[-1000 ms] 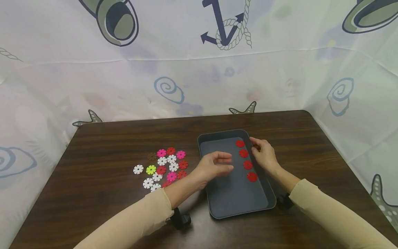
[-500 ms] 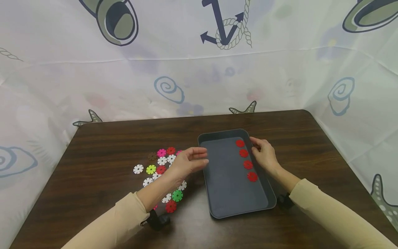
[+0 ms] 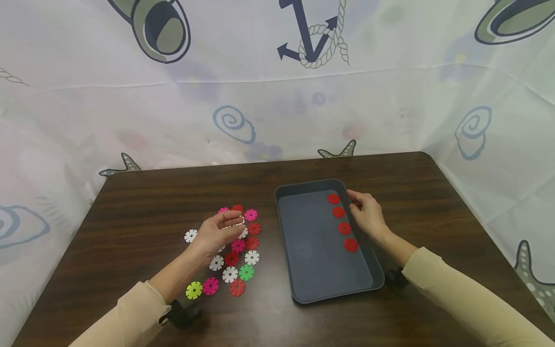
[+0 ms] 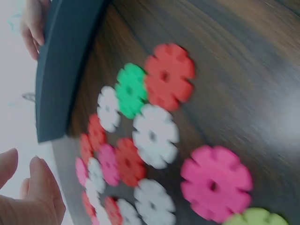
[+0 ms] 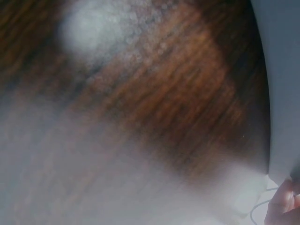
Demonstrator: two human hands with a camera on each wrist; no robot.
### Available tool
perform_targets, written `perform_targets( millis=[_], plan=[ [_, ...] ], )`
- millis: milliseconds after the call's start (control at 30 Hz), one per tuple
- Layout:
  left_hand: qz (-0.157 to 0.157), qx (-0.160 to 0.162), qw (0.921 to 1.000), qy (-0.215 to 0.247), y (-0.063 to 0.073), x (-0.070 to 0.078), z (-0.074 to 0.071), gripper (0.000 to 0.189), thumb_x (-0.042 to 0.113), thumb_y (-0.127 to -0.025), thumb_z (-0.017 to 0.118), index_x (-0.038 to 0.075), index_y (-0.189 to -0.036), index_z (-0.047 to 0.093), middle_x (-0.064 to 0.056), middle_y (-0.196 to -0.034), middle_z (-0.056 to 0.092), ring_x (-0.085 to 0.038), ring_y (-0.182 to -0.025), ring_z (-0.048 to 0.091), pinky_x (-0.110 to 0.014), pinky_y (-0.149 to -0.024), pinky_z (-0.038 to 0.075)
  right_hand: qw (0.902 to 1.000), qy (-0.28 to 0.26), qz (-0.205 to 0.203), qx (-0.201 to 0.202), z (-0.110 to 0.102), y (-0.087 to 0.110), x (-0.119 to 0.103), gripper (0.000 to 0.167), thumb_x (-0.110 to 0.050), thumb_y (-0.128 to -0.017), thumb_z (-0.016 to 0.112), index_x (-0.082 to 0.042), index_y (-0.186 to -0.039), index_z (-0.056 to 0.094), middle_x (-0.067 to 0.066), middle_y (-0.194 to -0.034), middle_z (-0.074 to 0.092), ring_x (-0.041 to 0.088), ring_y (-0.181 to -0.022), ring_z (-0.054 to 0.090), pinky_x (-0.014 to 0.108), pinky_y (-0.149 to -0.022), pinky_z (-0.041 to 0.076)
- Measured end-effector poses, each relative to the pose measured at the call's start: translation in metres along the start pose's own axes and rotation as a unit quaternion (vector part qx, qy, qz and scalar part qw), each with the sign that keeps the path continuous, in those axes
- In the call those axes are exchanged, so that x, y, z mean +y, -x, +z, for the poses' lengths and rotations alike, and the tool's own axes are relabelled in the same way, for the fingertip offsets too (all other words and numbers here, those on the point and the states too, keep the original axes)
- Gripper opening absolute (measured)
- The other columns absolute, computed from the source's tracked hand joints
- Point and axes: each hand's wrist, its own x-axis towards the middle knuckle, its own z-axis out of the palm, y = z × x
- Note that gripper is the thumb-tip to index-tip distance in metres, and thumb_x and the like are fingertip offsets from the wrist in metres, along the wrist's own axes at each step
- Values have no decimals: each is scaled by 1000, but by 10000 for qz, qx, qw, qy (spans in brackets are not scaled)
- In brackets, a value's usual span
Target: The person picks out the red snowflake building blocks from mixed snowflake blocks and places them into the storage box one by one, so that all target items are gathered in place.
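My left hand [image 3: 217, 233] is over a group of flat, notched plastic discs on the table, its thumb apart from its fingers and nothing between them. White, red, pink, green and yellow discs lie about it, among them a green disc [image 4: 131, 90] and a pink disc [image 4: 216, 183] in the left wrist view. Several discs are partly hidden under the hand. At the right side of a dark grey tray [image 3: 299, 294], my right hand [image 3: 368, 217] holds the rim between thumb and fingers. Inside the tray, red discs, including a lower red disc [image 3: 350, 245], form a column along the right wall.
The dark brown wooden table [image 3: 143, 212] carries everything. Behind it hangs a pale cloth [image 3: 277, 111] printed with shells and an anchor. A black wrist camera [image 3: 182, 314] sits under the left sleeve, low over the table.
My left hand has moved left from over the tray to over the loose discs, uncovering those nearer me. My right hand stays at the tray's rim; the red discs in the tray have not moved.
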Motion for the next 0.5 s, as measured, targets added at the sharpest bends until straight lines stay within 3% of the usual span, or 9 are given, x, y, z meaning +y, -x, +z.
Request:
perform_targets(
  millis=[167,333,500],
  plan=[
    [4,139,9996,-249,1,-13,-16,52,11,-91,61,-3,-136,40,-25,-134,48,-25,-111,58,-37,-95,46,10000,-29,44,-21,0,0,0,41,8,-88,50,8,-129,51,26,-116,56,32,-98,55,36,-80,47],
    [72,292,9982,-517,4,-21,-29,55,13,-89,64,-4,-136,41,-26,-132,49,-11,-97,62,-33,-90,51,10000,1,15,-9,1,0,0,40,8,-88,50,9,-128,52,26,-116,56,32,-98,55,37,-81,47],
    [143,359,9960,-800,6,-29,-36,54,13,-89,64,-4,-135,41,-26,-129,51,-11,-96,63,-32,-88,51,10000,3,-3,-25,1,0,0,41,9,-88,50,9,-128,51,26,-117,55,33,-99,55,38,-81,47]
  ],
)
